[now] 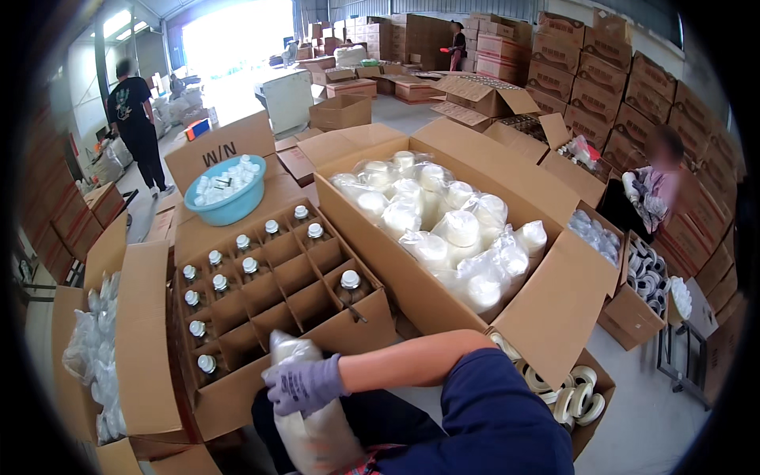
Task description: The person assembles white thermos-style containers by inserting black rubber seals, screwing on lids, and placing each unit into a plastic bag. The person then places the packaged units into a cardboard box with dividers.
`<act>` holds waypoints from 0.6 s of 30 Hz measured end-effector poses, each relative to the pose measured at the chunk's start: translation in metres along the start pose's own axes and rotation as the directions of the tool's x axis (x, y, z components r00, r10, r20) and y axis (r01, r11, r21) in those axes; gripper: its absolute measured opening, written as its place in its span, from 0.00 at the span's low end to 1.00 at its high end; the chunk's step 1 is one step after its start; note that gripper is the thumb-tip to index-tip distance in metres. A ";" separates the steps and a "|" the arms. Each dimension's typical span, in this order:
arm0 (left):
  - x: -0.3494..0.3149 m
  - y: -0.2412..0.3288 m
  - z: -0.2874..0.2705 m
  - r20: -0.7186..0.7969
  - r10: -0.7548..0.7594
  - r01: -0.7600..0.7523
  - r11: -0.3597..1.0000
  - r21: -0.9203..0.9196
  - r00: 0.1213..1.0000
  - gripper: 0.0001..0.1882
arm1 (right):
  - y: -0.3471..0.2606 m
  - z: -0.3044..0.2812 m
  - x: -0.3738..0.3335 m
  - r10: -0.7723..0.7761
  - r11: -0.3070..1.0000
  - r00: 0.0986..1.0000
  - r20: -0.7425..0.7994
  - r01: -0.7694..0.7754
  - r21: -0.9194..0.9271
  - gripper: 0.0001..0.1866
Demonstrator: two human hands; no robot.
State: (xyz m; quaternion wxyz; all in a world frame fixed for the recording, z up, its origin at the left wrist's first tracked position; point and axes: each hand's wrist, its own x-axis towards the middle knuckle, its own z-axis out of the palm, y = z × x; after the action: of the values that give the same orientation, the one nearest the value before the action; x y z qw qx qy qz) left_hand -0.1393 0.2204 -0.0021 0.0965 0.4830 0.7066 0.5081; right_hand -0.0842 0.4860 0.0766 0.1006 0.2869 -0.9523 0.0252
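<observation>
Nearest, the gloved right hand (305, 385) has its fingers curled around the upper part of a bagged white package (318, 435) over the lap; the left hand is out of sight, so its grip cannot be told. Beyond, at left, a divided carton (237, 404) holds white-capped bottles (207, 364), with bagged white containers (459, 229) in an open box (372, 245) at right. Farther left sits a blue basin (229, 210).

A white plastic-wrapped bundle (317, 439) is gripped by a lavender-gloved right hand (305, 385) beside a partitioned brown cardboard box (226, 409) of white-capped bottles (351, 282).
</observation>
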 end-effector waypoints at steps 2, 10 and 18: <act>0.005 0.003 0.004 0.045 -0.043 0.045 0.999 -0.030 0.998 0.12 | 0.018 -0.041 -0.035 0.147 0.989 0.983 -0.107 -0.144 0.035 0.14; 0.041 -0.001 0.026 0.286 -0.253 0.298 0.946 -0.127 0.924 0.13 | 0.059 -0.232 -0.252 0.721 0.405 0.172 -0.672 -0.891 0.207 0.22; 0.153 -0.006 0.120 0.444 0.299 -0.395 0.908 0.139 0.844 0.14 | 0.108 -0.284 -0.376 0.728 0.028 0.386 -0.567 -0.843 -0.537 0.19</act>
State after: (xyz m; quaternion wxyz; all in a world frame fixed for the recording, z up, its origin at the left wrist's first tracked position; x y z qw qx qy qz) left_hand -0.1462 0.4150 -0.0089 0.0945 0.7075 0.6230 0.3201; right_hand 0.2126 0.8093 0.2778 0.2449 -0.3638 -0.8417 -0.3150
